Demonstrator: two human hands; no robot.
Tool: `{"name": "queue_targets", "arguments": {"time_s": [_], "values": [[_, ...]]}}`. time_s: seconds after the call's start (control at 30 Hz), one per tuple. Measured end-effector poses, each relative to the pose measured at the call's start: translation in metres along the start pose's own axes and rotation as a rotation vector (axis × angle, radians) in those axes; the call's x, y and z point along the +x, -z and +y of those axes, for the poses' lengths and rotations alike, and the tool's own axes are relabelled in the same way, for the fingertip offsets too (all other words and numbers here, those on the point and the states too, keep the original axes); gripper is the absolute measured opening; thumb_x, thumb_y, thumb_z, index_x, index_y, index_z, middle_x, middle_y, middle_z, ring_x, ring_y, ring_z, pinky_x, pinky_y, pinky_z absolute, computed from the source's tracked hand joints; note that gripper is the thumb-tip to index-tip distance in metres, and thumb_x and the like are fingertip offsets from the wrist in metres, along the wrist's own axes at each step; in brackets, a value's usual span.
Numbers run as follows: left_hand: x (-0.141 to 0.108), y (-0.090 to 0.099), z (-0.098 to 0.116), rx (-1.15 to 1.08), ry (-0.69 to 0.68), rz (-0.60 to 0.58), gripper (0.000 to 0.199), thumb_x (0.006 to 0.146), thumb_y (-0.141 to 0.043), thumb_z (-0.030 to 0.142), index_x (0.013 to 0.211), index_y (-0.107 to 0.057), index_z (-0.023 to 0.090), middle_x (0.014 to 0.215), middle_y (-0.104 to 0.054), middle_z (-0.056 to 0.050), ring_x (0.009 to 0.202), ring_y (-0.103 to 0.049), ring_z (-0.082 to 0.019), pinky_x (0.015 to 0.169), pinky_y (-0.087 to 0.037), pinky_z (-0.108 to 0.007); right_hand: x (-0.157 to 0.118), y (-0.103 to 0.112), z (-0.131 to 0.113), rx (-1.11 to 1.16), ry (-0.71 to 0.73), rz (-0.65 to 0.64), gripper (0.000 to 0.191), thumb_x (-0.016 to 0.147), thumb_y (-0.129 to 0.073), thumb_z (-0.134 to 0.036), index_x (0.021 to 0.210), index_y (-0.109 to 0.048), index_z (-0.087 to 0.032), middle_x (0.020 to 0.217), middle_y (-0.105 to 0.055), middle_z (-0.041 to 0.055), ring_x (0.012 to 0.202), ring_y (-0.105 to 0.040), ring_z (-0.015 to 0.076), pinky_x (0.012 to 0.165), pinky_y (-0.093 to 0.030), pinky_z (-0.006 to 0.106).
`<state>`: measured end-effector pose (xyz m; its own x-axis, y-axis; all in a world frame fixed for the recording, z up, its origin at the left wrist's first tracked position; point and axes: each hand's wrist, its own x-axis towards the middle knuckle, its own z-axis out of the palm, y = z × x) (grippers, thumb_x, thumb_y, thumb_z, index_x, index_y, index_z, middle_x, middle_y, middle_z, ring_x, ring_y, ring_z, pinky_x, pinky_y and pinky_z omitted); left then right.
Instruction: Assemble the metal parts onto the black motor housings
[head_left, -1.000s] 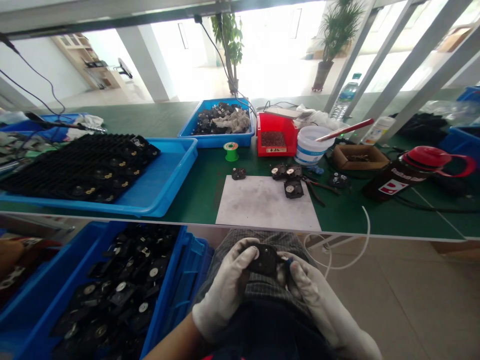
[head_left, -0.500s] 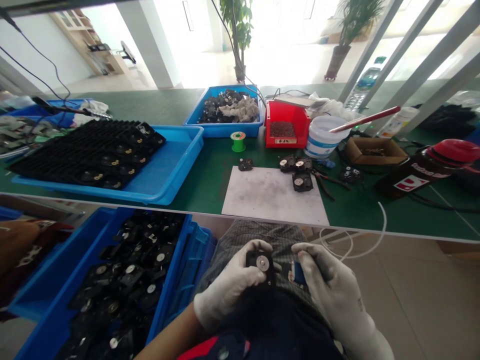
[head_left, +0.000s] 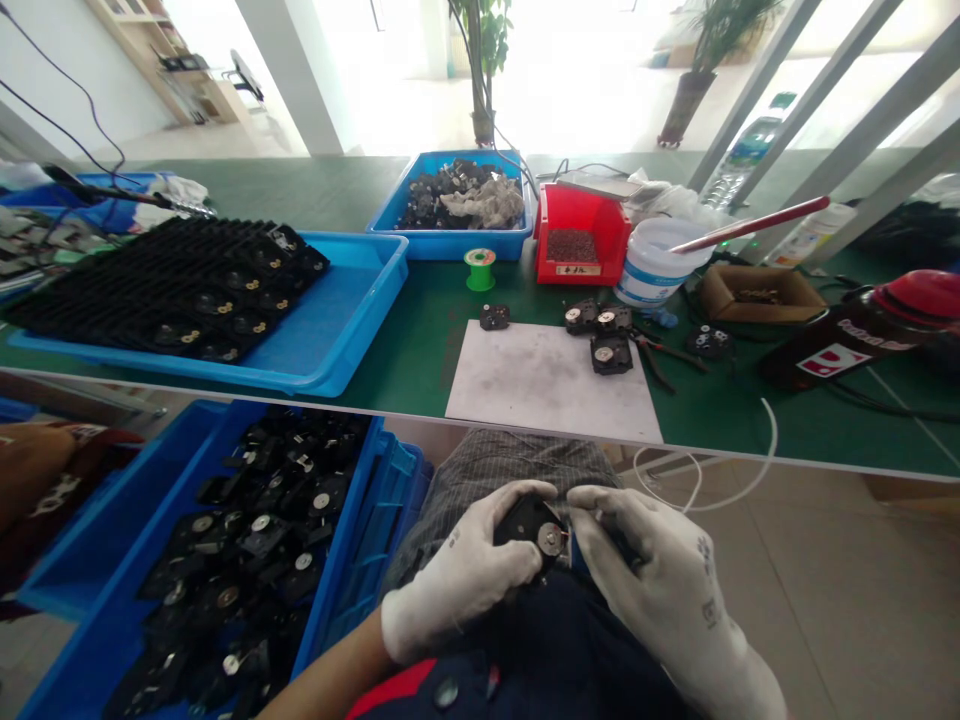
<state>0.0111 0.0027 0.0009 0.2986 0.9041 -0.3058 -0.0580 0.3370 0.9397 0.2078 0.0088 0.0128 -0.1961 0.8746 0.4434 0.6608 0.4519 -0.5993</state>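
Over my lap, my left hand (head_left: 469,565), in a white work glove, grips a small black mechanism (head_left: 526,522) with a round silver disc (head_left: 551,540) on its face. Close against its right side is my gloved right hand (head_left: 660,570), fingers closed on a small blue piece (head_left: 577,552) that they mostly hide; its kind cannot be made out. Similar black mechanisms (head_left: 611,352) lie at the back right of a white sheet (head_left: 540,385) on the bench. Pliers (head_left: 660,358) rest beside them.
Left of my legs, a blue crate (head_left: 341,540) holds many black mechanisms. On the green bench stand a blue tray (head_left: 352,330) with stacked black trays, a green spool (head_left: 480,272), a red bin (head_left: 581,268), a white tub (head_left: 652,265), a cardboard box (head_left: 757,312) and a dark bottle (head_left: 832,345).
My right hand has moved left with the blue piece, up against the mechanism. The mechanism has shifted slightly right and turned in my left hand. The view has tilted a little.
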Motion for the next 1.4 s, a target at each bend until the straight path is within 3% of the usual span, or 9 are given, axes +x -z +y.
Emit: {"name": "queue_targets", "arguments": {"time_s": [0.23,0.47,0.67,0.9,1.4], "values": [[-0.0001,-0.0026,0.0030,0.062,0.035,-0.050,0.058,0.065,-0.061,0.016,0.122,-0.072,0.020,0.113,-0.075,-0.006,0.109,-0.065,-0.028,0.096,-0.050,-0.035,0.0016,-0.0011,-0.0022,-0.046,0.062,0.009,0.013,0.098,-0.060,-0.025,0.094,-0.073,-0.024,0.080,-0.080,0.0022,0.067,-0.075,0.0193,0.066,-0.054,0.031],[-0.0014,-0.0041,0.0058,0.047,0.087,-0.038,0.060,0.063,-0.059,0.016,0.122,-0.072,0.020,0.103,-0.074,-0.004,0.095,-0.065,-0.024,0.083,-0.052,-0.031,0.0015,-0.0008,-0.0025,-0.088,0.080,0.005,0.014,0.098,-0.061,-0.025,0.092,-0.073,-0.023,0.079,-0.080,0.0040,0.063,-0.073,0.0195,0.063,-0.054,0.031],[-0.0022,-0.0030,0.0038,0.058,0.047,-0.040,0.061,0.064,-0.059,0.014,0.123,-0.074,0.021,0.097,-0.076,-0.003,0.105,-0.065,-0.028,0.096,-0.051,-0.035,0.0008,-0.0015,-0.0016,-0.095,0.081,-0.027,0.016,0.097,-0.060,-0.024,0.090,-0.075,-0.022,0.077,-0.079,0.0042,0.063,-0.072,0.0192,0.063,-0.053,0.030],[-0.0022,-0.0005,0.0034,0.091,0.029,-0.055,0.063,0.064,-0.060,0.012,0.125,-0.074,0.021,0.118,-0.077,-0.005,0.113,-0.067,-0.029,0.100,-0.050,-0.036,-0.0018,-0.0032,-0.0003,-0.085,0.073,-0.068,0.015,0.096,-0.060,-0.023,0.091,-0.075,-0.022,0.078,-0.078,0.0037,0.064,-0.073,0.0197,0.063,-0.051,0.031],[-0.0030,0.0014,0.0043,0.105,0.035,-0.061,0.064,0.064,-0.058,0.012,0.126,-0.072,0.021,0.122,-0.076,-0.005,0.116,-0.067,-0.029,0.102,-0.051,-0.037,-0.0001,-0.0032,-0.0015,-0.056,0.064,-0.083,0.015,0.097,-0.060,-0.022,0.092,-0.074,-0.024,0.078,-0.078,0.0026,0.066,-0.073,0.0192,0.066,-0.050,0.030]]}}
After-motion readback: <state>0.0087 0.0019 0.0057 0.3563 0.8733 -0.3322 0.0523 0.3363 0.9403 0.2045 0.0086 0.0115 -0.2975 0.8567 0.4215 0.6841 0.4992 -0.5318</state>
